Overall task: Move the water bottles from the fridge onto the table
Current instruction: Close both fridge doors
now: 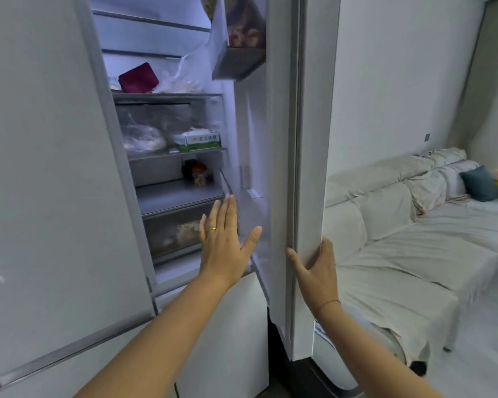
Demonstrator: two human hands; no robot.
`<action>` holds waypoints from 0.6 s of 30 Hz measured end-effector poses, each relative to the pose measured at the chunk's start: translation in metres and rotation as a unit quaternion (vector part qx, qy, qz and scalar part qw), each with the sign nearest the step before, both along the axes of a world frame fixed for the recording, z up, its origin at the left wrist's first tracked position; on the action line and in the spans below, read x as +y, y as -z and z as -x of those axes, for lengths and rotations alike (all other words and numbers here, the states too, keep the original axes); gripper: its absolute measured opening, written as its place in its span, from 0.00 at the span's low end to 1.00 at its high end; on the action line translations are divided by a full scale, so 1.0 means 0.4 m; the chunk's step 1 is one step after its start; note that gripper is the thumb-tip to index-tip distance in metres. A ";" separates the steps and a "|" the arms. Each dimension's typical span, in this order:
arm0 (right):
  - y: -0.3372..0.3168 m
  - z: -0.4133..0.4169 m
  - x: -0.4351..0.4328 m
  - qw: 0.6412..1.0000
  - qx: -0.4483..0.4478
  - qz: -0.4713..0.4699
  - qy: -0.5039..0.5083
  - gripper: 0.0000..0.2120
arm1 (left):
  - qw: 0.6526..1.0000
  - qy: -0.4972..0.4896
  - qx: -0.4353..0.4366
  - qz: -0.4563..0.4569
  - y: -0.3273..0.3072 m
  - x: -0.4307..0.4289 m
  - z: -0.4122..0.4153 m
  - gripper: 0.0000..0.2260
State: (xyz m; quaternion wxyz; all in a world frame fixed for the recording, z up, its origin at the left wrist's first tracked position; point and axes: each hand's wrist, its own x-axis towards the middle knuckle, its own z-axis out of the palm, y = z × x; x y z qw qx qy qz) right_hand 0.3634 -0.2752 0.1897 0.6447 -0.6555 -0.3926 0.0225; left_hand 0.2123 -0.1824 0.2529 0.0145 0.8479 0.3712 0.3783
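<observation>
The fridge's right door (282,139) stands partly open, its edge facing me. My right hand (316,268) grips that door edge near its lower end, thumb on the inner side and fingers wrapped round the outer face. My left hand (226,239) is flat and spread, empty, reaching into the gap in front of the lower shelves (179,196). No water bottle is clearly visible; the lower door bin near my left hand is blurred. The table is out of view.
The fridge's left door (46,168) is shut and fills the left side. Shelves hold a dark red box (138,77), plastic bags (144,139), a green-and-white carton (199,140) and a small jar (199,173). A white sofa (400,225) stands right of the fridge.
</observation>
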 end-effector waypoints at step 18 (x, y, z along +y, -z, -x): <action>-0.003 0.350 0.419 0.940 -0.245 0.150 -0.184 0.34 | 0.991 -0.043 -0.010 0.123 -0.009 0.274 0.307 0.42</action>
